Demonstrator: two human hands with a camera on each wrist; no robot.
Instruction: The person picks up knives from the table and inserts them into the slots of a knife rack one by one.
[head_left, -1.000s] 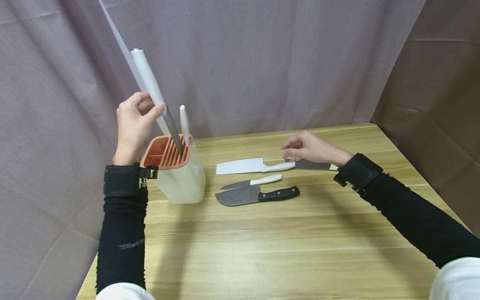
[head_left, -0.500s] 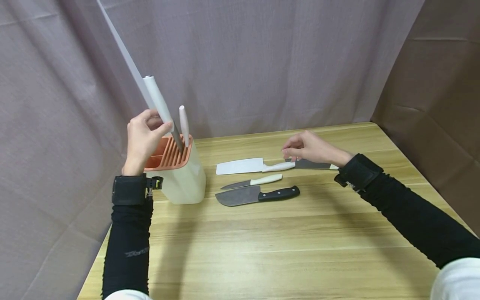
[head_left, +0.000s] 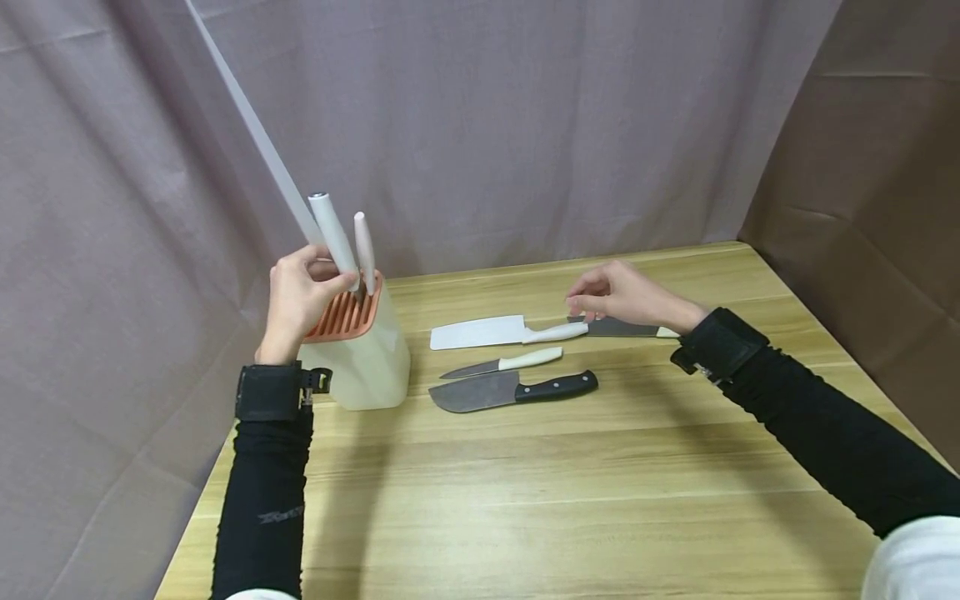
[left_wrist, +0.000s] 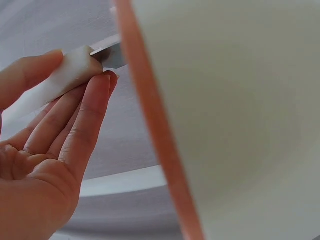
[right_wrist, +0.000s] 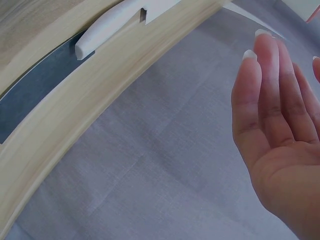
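Left hand pinched the white-handled knife, blade sunk in the knife block slots beside a second white handle; right of the block lay the cleaver, paring knife, black-handled knife; farthest right, right hand hovered, fingers loose, holding nothing.

No readable text (sleeve print illegible)
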